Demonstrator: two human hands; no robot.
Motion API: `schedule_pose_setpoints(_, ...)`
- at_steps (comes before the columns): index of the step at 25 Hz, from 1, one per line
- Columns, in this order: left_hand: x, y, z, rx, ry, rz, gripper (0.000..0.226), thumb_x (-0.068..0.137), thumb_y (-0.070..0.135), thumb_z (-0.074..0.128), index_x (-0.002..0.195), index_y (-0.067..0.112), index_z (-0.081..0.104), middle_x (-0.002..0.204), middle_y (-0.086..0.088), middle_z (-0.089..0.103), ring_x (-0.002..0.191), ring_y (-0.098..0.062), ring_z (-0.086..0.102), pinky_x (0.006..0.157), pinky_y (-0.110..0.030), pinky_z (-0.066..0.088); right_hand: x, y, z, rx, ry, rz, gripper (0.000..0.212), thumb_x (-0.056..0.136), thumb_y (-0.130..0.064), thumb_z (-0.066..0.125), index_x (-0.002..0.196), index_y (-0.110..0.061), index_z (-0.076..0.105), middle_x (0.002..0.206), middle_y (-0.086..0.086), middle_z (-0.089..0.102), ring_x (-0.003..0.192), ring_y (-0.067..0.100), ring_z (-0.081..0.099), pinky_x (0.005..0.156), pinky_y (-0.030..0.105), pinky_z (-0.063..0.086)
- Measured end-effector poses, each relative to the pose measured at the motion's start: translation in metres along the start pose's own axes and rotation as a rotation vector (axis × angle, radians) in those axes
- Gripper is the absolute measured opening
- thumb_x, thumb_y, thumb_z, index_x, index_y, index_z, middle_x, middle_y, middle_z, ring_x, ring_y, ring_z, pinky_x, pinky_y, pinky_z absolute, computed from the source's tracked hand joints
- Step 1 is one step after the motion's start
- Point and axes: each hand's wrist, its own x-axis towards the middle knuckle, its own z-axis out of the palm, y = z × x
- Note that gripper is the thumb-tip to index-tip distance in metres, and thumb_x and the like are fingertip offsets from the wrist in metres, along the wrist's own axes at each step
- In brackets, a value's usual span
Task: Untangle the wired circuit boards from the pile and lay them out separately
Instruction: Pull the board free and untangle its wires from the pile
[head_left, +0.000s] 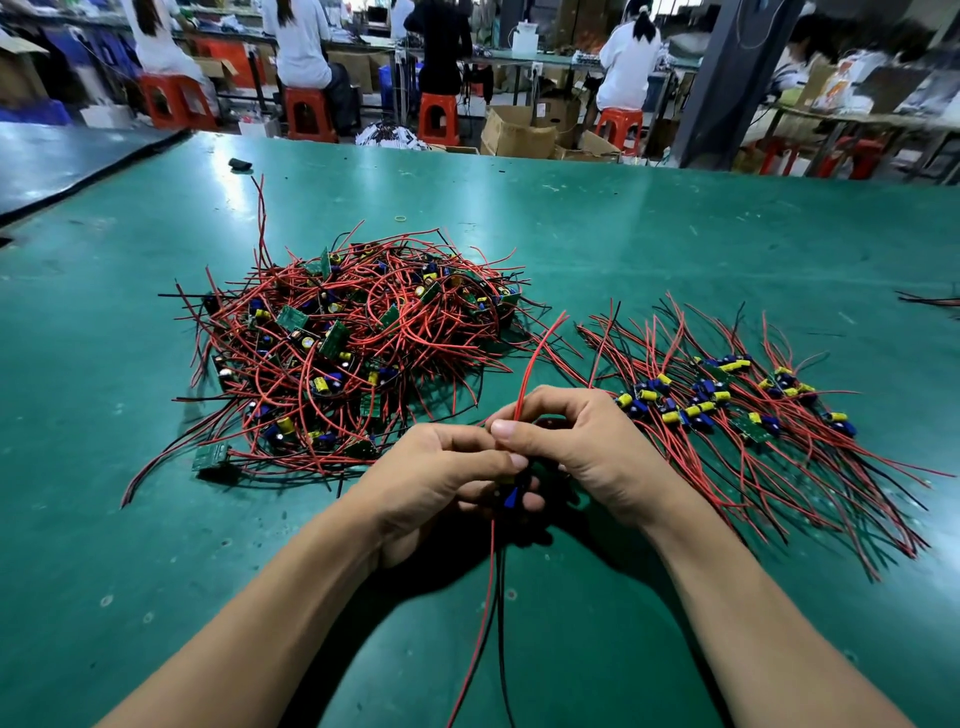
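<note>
I have 1 wired board (511, 494) gripped in my curled left hand (447, 467) while my right hand (582, 447) pinches its red lead (525, 379), wires running away-and-toward me, the laid-out row (727, 405) lying nearer my right hand, the pile (353, 343) to my left.

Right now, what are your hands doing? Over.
Left hand grips one wired board, right hand pinches its red wire. Big tangled pile left, sorted boards right. Nothing blocking.

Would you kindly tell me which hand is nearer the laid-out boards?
Right. The right hand is just beside the laid-out boards; the left hand is beyond it, nearer the tangled pile.
</note>
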Motion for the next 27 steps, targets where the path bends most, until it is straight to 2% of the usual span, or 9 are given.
schedule_pose_setpoints(3,-0.001,0.000,0.002,0.007,0.007,0.014,0.013,0.081,0.000,0.068,0.073,0.006,0.074,0.083,-0.025,0.072,0.067,-0.030,0.072,0.066,-0.030,0.059,0.001,0.000,-0.004,-0.034,-0.023,0.015,0.023,0.077,-0.032,0.085,0.090,-0.014,0.077,0.089,0.024,0.073,0.068,0.021,0.066,0.058,0.026,0.055)
schedule_pose_setpoints(7,-0.001,0.000,0.005,0.051,0.016,0.006,0.023,0.085,-0.005,0.063,0.066,0.006,0.073,0.075,-0.025,0.071,0.062,-0.031,0.071,0.057,-0.029,0.058,0.000,-0.003,-0.008,0.009,-0.046,0.057,0.028,0.075,-0.026,0.082,0.085,-0.001,0.073,0.075,-0.003,0.074,0.053,0.010,0.063,0.046,0.015,0.047)
schedule_pose_setpoints(14,0.004,0.004,0.003,0.081,0.057,-0.014,0.010,0.085,-0.002,0.065,0.077,0.000,0.072,0.073,-0.024,0.070,0.057,-0.028,0.069,0.057,-0.029,0.058,0.006,0.004,-0.009,-0.247,0.247,-0.067,0.024,0.089,-0.031,0.076,0.083,-0.008,0.076,0.050,-0.014,0.051,0.046,0.001,0.040,0.049,0.016,0.033)
schedule_pose_setpoints(16,0.005,0.004,0.003,0.112,0.051,-0.015,0.011,0.084,-0.001,0.066,0.076,0.002,0.073,0.073,-0.024,0.070,0.057,-0.028,0.069,0.056,-0.027,0.056,0.009,0.004,-0.015,-0.336,0.360,-0.114,0.021,0.092,-0.027,0.073,0.082,-0.009,0.077,0.051,-0.017,0.054,0.048,-0.001,0.045,0.053,0.011,0.034)
schedule_pose_setpoints(19,0.007,0.004,0.003,0.146,0.031,-0.018,0.008,0.085,0.000,0.066,0.080,0.000,0.073,0.075,-0.024,0.071,0.058,-0.027,0.069,0.054,-0.025,0.054,0.013,0.006,-0.025,-0.390,0.577,-0.153,0.011,0.092,-0.022,0.074,0.086,-0.014,0.078,0.077,-0.011,0.072,0.070,0.001,0.060,0.071,0.015,0.044)
schedule_pose_setpoints(21,0.008,0.005,0.001,0.140,0.023,-0.026,0.007,0.085,0.001,0.066,0.083,-0.002,0.073,0.076,-0.024,0.071,0.058,-0.027,0.070,0.054,-0.025,0.055,0.013,0.009,-0.024,-0.444,0.654,-0.191,0.009,0.092,-0.022,0.073,0.089,-0.015,0.078,0.086,-0.007,0.073,0.078,-0.003,0.062,0.076,0.011,0.044)
schedule_pose_setpoints(23,0.007,0.005,0.000,0.139,0.019,-0.027,0.007,0.085,0.001,0.066,0.084,-0.003,0.072,0.076,-0.025,0.071,0.058,-0.028,0.069,0.055,-0.026,0.056,0.013,0.008,-0.021,-0.452,0.682,-0.222,0.008,0.092,-0.023,0.073,0.086,-0.019,0.077,0.085,-0.008,0.071,0.078,-0.005,0.061,0.073,0.010,0.042)
schedule_pose_setpoints(25,0.007,0.006,0.000,0.140,0.017,-0.028,0.007,0.085,0.001,0.066,0.083,-0.002,0.072,0.074,-0.024,0.070,0.057,-0.028,0.069,0.055,-0.026,0.056,0.013,0.009,-0.022,-0.422,0.686,-0.226,0.014,0.093,-0.025,0.072,0.079,-0.020,0.074,0.080,-0.003,0.072,0.074,0.005,0.062,0.069,0.013,0.043)
schedule_pose_setpoints(27,0.005,0.006,0.000,0.131,0.018,-0.034,0.009,0.085,0.002,0.065,0.080,0.000,0.072,0.073,-0.023,0.069,0.056,-0.027,0.068,0.052,-0.024,0.055,0.012,0.009,-0.022,-0.407,0.654,-0.185,0.022,0.095,-0.028,0.069,0.078,-0.014,0.074,0.064,-0.005,0.065,0.057,0.009,0.053,0.057,0.016,0.040)
